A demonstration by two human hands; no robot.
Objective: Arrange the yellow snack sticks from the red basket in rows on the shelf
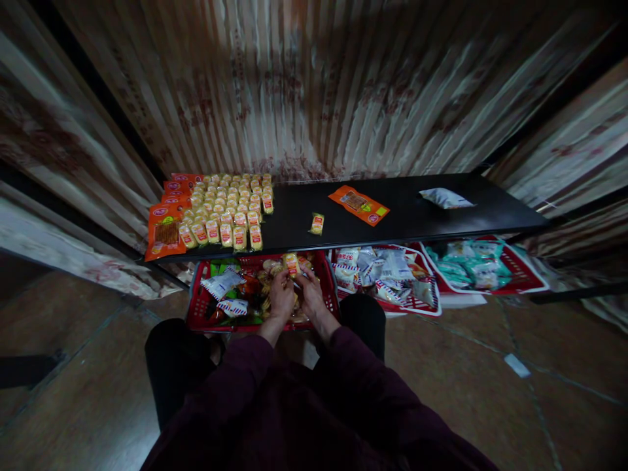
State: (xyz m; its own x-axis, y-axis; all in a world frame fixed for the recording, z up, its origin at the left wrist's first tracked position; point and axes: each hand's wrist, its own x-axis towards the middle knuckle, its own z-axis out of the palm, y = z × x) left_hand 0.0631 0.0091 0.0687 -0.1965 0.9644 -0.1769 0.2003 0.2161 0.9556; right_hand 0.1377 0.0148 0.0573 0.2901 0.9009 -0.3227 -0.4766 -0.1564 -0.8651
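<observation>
Over the red basket [196,304] my left hand [282,297] and my right hand [310,292] come together, fingers curled around a small yellow packet [291,263]. Both hands touch its lower end. Under them lie more yellow packets and other wrapped snacks; a white packet [223,282] sits at the basket's left. On the black shelf [294,203] above, rows of yellow packets [226,212] stand beside orange bags [165,230]. One yellow packet [316,224] lies alone near the shelf's front edge, left of an orange bag [359,205].
A white pouch [445,197] rests on the shelf's right part. Below it are a basket of white packets [387,271] and a basket of green packets [483,265]. A patterned curtain [304,91] hangs behind, with dark metal posts at both sides.
</observation>
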